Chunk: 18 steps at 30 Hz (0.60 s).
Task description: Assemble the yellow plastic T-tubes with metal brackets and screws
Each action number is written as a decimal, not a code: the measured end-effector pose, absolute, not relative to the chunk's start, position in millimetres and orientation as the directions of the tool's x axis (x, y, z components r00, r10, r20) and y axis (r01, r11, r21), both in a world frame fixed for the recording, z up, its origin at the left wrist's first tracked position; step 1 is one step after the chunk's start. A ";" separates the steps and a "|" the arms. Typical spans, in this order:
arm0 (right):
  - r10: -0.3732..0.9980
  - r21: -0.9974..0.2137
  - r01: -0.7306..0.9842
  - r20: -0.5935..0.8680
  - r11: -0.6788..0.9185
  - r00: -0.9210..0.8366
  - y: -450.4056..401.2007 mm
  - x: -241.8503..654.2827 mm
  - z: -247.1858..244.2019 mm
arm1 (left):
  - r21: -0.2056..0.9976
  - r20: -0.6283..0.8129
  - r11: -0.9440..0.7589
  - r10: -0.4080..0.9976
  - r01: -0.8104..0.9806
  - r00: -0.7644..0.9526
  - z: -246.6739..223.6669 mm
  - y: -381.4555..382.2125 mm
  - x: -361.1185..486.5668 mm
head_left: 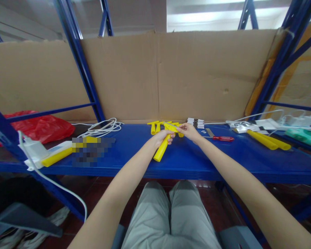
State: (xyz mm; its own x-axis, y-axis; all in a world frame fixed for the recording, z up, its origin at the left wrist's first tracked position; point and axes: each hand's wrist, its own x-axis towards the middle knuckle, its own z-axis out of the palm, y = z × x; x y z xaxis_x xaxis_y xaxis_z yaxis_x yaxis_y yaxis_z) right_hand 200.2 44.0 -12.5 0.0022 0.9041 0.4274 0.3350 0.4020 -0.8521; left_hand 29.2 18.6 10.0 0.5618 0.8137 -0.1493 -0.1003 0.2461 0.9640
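My left hand [163, 137] is wrapped round a yellow T-shaped plastic tool [160, 152], its thick round handle slanting down toward me. At the right end of the tool's flat head, my right hand [188, 132] is closed in a pinch; whatever lies between its fingertips is too small to make out. Just behind the hands, several similar yellow T-shaped tools [153, 128] lie by the cardboard. Right of my right hand are a stack of black-and-white strips [195, 122], some small pale pieces [203, 131] and a screwdriver with a red handle [223, 138].
A cardboard sheet [124, 76] walls off the back of the blue table [134, 152]. Yellow tubes [264, 140] and silvery packets [245, 126] lie at right. Left are coiled white cable [106, 128], a red plastic bag [38, 126], another yellow tube [57, 156] and a blurred patch.
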 end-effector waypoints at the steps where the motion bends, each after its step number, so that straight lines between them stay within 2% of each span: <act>1: 0.922 -0.883 0.279 0.385 0.378 -0.030 43.5 200.0 -12.7 | 0.964 -0.150 0.246 0.814 -0.098 0.561 10.4 18.2 29.5; 4: 0.945 -0.929 0.182 0.303 0.322 -0.123 39.6 200.0 -11.4 | 0.967 -0.136 0.233 0.819 -0.107 0.558 10.7 17.5 30.5; 10: 0.953 -0.945 0.142 0.280 0.295 -0.117 29.5 197.6 -6.0 | 0.980 -0.074 0.158 0.853 -0.121 0.517 7.5 18.8 33.3; 18: 0.964 -0.945 0.204 0.235 0.257 -0.124 29.3 196.0 -7.0 | 0.979 -0.082 0.167 0.844 -0.115 0.530 2.7 24.1 32.6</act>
